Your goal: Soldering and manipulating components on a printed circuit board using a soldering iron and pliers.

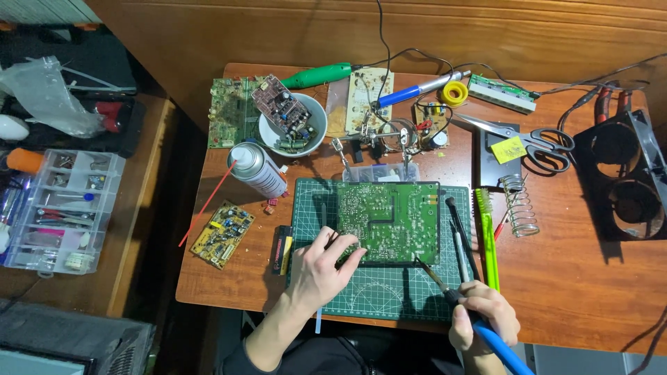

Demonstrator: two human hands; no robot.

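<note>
Circuit board [388,221] | left hand [321,267] fingertips pressing its corner | right hand [484,316] gripping soldering iron [445,292]

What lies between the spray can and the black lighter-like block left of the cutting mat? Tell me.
Head view: between the spray can and the black block lie a few small red components on bare wooden table.

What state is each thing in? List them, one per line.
Left hand: pressing on the green circuit board's corner.
Right hand: gripping the soldering iron.
Soldering iron: tip at the board's lower edge.
Green circuit board: flat on the cutting mat.
Scissors: open.
</note>
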